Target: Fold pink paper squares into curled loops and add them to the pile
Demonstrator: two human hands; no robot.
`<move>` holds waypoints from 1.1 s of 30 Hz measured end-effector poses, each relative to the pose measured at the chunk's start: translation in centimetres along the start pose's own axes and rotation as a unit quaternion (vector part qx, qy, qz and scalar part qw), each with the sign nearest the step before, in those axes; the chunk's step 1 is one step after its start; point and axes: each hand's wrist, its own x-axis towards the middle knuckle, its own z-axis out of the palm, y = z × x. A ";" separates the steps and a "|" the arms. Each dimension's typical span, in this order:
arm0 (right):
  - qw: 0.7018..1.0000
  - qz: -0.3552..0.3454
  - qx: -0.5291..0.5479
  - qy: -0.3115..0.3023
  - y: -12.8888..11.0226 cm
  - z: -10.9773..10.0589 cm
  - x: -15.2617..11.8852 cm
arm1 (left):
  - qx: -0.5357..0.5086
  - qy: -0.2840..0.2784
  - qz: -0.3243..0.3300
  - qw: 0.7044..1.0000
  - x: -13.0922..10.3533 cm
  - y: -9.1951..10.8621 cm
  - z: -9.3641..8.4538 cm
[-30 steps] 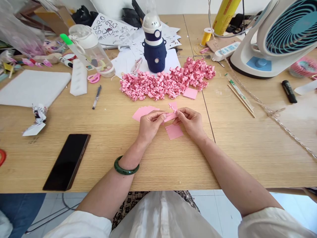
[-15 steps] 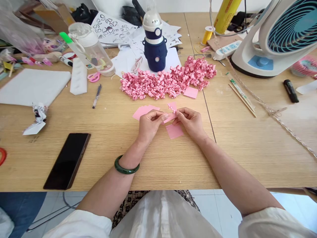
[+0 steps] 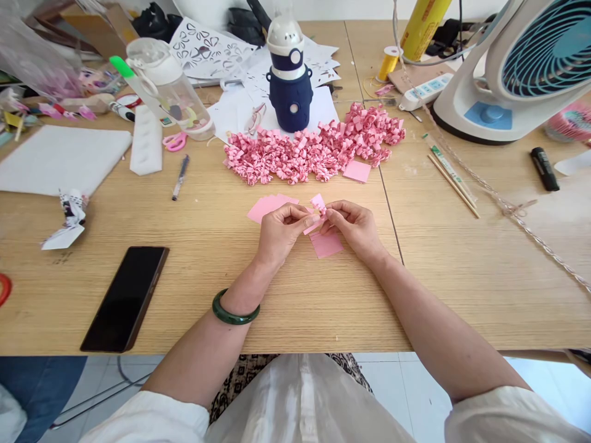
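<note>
Between my two hands is a small pink paper strip [image 3: 318,202], partly curled into loops. My left hand [image 3: 285,232] pinches its near end between thumb and fingers. From the other side my right hand [image 3: 353,226] pinches the curled part; my fingertips hide some of it. Just below the fingers lies a pink paper square [image 3: 327,245] with slits along its top edge. A fanned stack of pink paper [image 3: 268,207] lies behind my left hand. Beyond my hands spreads a long heap of curled pink paper pieces [image 3: 290,157], with another pink square [image 3: 357,171] at its front right.
Behind the heap stands a navy bottle [image 3: 290,98]; a clear bottle [image 3: 178,92] is left of it. A phone [image 3: 124,298] lies front left, a pen [image 3: 180,177] farther back. Chopsticks [image 3: 453,184], a braided cord [image 3: 535,231] and a fan [image 3: 489,80] are on the right.
The pink strip has turned in my fingers, and its upper end now stands at a different angle. Both hands have stayed nearly in place.
</note>
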 end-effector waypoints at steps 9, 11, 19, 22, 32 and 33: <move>1.000 -0.005 0.008 -0.009 -0.2 0.1 0.1 | -0.054 -0.017 -0.009 0.998 -0.1 0.3 0.2; 1.000 -0.002 0.005 -0.006 -0.2 0.2 0.0 | -0.062 -0.026 -0.014 0.998 -0.1 0.2 0.1; 0.998 -0.026 -0.012 0.056 -0.2 -0.2 0.2 | -0.063 -0.040 -0.036 0.997 0.0 0.2 0.0; 0.998 -0.029 -0.015 0.062 -0.1 -0.2 0.2 | -0.036 -0.053 -0.009 0.998 -0.1 0.5 0.1; 0.998 -0.031 -0.020 0.052 0.0 -0.2 0.1 | 0.049 -0.050 0.074 0.995 -0.1 -0.1 -0.2; 0.998 -0.030 -0.022 0.051 0.0 -0.2 0.1 | 0.048 -0.045 0.068 0.996 -0.1 -0.1 -0.2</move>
